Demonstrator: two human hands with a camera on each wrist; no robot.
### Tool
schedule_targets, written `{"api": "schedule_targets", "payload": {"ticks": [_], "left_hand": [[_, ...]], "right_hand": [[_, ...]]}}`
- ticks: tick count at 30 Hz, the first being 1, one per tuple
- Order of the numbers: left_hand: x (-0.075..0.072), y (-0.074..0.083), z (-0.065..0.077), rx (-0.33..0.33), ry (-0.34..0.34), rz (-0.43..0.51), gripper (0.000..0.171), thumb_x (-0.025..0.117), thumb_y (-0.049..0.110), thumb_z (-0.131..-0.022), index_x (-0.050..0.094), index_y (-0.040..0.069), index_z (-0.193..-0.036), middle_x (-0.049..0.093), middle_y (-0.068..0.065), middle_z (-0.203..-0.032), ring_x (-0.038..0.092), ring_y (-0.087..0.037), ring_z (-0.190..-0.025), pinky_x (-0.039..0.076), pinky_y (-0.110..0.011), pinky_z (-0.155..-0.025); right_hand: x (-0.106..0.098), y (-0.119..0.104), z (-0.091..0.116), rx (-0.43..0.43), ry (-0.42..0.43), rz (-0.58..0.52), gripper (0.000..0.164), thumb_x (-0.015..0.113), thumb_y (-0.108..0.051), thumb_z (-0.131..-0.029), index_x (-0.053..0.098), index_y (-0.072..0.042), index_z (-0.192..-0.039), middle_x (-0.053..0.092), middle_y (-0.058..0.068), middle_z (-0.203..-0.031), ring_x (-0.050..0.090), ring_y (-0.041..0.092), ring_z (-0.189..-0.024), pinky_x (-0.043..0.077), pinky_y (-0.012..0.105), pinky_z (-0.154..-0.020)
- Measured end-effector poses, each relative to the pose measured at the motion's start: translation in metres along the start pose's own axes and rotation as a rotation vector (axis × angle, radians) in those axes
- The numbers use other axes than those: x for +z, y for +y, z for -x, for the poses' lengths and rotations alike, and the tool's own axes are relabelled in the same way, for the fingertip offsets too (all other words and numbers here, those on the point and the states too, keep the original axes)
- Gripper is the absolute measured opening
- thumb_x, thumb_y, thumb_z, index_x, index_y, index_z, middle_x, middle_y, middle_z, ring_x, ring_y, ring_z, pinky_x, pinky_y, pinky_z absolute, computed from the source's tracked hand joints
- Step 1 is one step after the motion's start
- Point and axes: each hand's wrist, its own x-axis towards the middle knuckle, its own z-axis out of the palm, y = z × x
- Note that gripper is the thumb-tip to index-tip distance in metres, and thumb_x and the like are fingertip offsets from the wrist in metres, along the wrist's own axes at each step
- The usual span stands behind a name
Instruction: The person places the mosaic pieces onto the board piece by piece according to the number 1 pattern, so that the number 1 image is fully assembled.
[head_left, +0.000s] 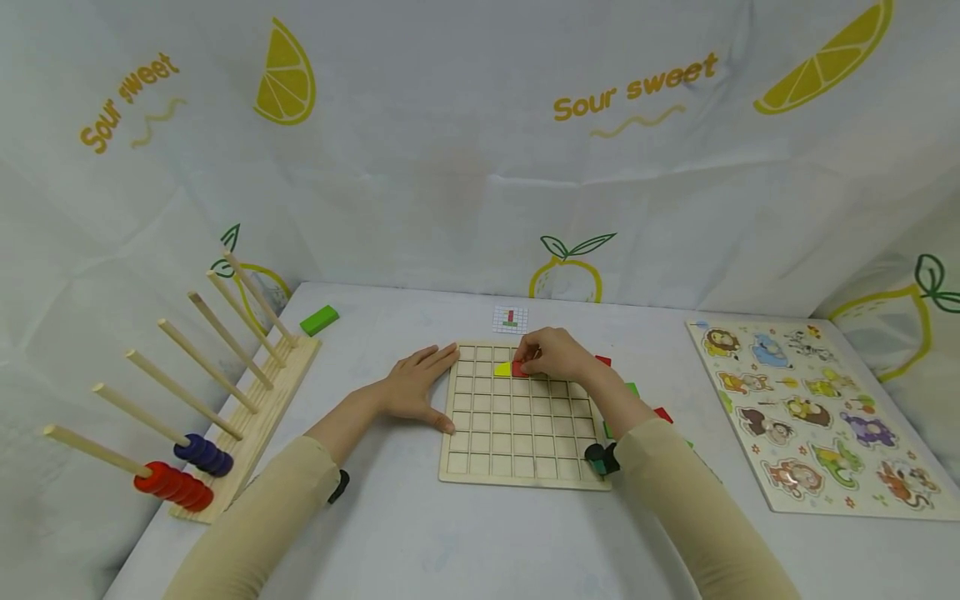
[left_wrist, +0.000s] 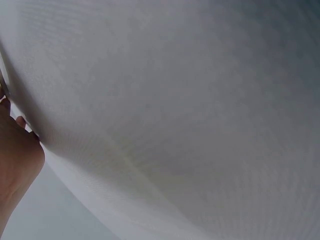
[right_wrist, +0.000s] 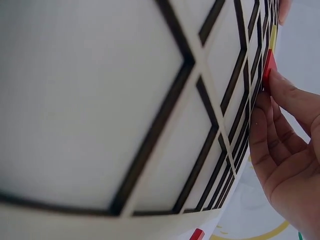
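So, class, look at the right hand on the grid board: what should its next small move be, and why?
Probably the right hand should press the red piece down into the grid and let go: finger and thumb pinch it right beside the yellow piece on the grid board, while the left hand rests at the board's left edge.
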Motion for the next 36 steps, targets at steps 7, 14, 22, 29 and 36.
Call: {"api": "schedule_targets", "payload": {"ticks": [7, 14, 22, 29, 36], "left_hand": [[0.000, 0.000, 0.001, 0.006, 0.003, -0.008, 0.120, 0.078, 0.062, -0.072, 0.011, 0.016, -0.161, 0.005, -0.001, -0.170, 0.005, -0.036, -0.157, 0.016, -0.067, -0.119], [-0.001, 0.001, 0.001, 0.003, -0.011, -0.014, 0.121, 0.078, 0.062, -0.072, 0.010, 0.016, -0.161, 0.003, -0.001, -0.170, 0.004, -0.036, -0.157, 0.016, -0.067, -0.119], [0.000, 0.001, 0.000, 0.003, -0.002, -0.019, 0.120, 0.078, 0.063, -0.072, 0.011, 0.016, -0.161, 0.004, -0.001, -0.170, 0.005, -0.036, -0.157, 0.016, -0.067, -0.119], [0.000, 0.003, 0.001, -0.013, -0.010, 0.001, 0.121, 0.078, 0.063, -0.071, 0.010, 0.018, -0.161, 0.003, 0.001, -0.170, 0.003, -0.034, -0.157, 0.014, -0.066, -0.120], [0.000, 0.002, 0.000, -0.015, -0.009, 0.002, 0.121, 0.078, 0.063, -0.071, 0.011, 0.018, -0.161, 0.004, 0.001, -0.170, 0.003, -0.034, -0.157, 0.014, -0.067, -0.120]], "right_hand": [[0.000, -0.001, 0.000, 0.003, 0.001, 0.023, 0.005, 0.072, -0.010, -0.089, 0.076, -0.012, -0.092, 0.074, 0.004, -0.088, 0.062, 0.015, -0.083, 0.049, 0.027, -0.074], [-0.002, -0.003, 0.000, 0.029, 0.011, 0.089, 0.012, 0.074, -0.014, -0.087, 0.080, -0.013, -0.098, 0.077, 0.003, -0.093, 0.065, 0.018, -0.091, 0.052, 0.030, -0.079], [-0.004, -0.001, 0.003, 0.038, 0.050, 0.101, 0.018, 0.072, -0.016, -0.089, 0.079, -0.013, -0.106, 0.075, 0.008, -0.108, 0.066, 0.022, -0.099, 0.054, 0.032, -0.081], [-0.017, 0.003, 0.011, 0.050, 0.077, 0.077, 0.022, 0.070, -0.017, -0.091, 0.077, -0.010, -0.111, 0.074, 0.011, -0.116, 0.066, 0.029, -0.110, 0.055, 0.043, -0.091], [-0.032, 0.016, 0.019, 0.087, 0.092, 0.064, 0.025, 0.069, -0.017, -0.092, 0.074, -0.008, -0.115, 0.075, 0.011, -0.112, 0.068, 0.026, -0.101, 0.055, 0.041, -0.085]]}}
